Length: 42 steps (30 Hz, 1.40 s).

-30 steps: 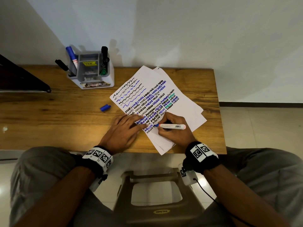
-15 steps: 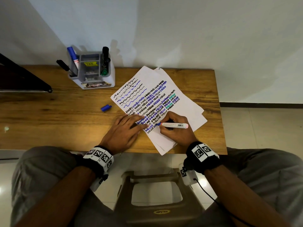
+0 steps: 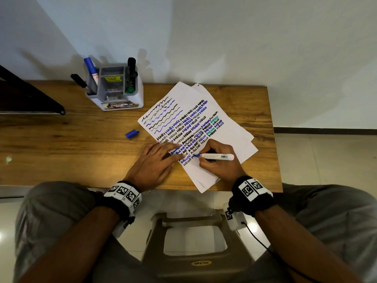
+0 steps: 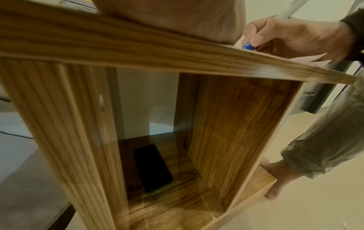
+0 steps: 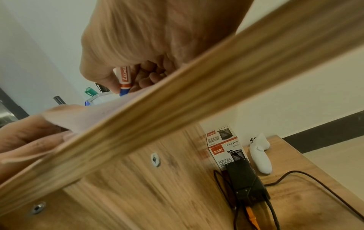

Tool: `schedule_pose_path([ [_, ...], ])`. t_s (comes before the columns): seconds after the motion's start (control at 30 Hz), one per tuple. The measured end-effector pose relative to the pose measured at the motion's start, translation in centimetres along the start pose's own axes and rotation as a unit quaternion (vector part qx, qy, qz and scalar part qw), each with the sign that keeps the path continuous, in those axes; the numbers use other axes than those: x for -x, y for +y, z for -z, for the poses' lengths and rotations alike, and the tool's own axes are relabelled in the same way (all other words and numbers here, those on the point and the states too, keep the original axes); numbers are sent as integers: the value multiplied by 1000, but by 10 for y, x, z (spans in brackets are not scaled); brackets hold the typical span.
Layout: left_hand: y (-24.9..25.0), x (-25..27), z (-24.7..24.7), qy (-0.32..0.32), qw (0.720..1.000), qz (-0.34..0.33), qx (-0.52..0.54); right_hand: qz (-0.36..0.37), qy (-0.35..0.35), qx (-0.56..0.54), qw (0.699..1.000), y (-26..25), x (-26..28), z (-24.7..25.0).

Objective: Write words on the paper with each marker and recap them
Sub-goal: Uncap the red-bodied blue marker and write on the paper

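White paper sheets (image 3: 230, 137) lie tilted on the wooden desk (image 3: 61, 144), covered with rows of words in black, blue and teal. My right hand (image 3: 216, 160) grips an uncapped blue marker (image 3: 216, 156) with its tip on the paper at the lower rows. The same blue marker (image 5: 124, 79) shows between my fingers in the right wrist view, and its blue tip (image 4: 248, 46) in the left wrist view. My left hand (image 3: 157, 162) lies flat, fingers straight, pressing the paper's left edge. The blue cap (image 3: 132, 133) lies on the desk left of the paper.
A grey-white pen holder (image 3: 116, 90) with several markers stands at the back of the desk. A dark object (image 3: 28, 99) sits at far left. A brown plastic stool (image 3: 195, 248) is under me. A phone (image 4: 152, 168) lies on the shelf below.
The marker tip has crept slightly along the lower row of words as my right hand writes. My left hand stays pressed on the paper.
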State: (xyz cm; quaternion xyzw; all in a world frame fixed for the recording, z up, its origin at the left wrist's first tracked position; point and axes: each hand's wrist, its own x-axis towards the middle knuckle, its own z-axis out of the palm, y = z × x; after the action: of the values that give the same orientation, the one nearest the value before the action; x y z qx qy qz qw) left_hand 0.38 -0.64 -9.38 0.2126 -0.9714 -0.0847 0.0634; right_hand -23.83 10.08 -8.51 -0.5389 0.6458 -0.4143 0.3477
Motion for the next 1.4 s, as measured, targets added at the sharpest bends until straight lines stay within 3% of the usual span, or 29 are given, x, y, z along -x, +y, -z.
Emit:
schedule_pose_path([
  [1.4,0,0,-1,2,1000,1,10,-10,45,-4,999,3,0,0],
])
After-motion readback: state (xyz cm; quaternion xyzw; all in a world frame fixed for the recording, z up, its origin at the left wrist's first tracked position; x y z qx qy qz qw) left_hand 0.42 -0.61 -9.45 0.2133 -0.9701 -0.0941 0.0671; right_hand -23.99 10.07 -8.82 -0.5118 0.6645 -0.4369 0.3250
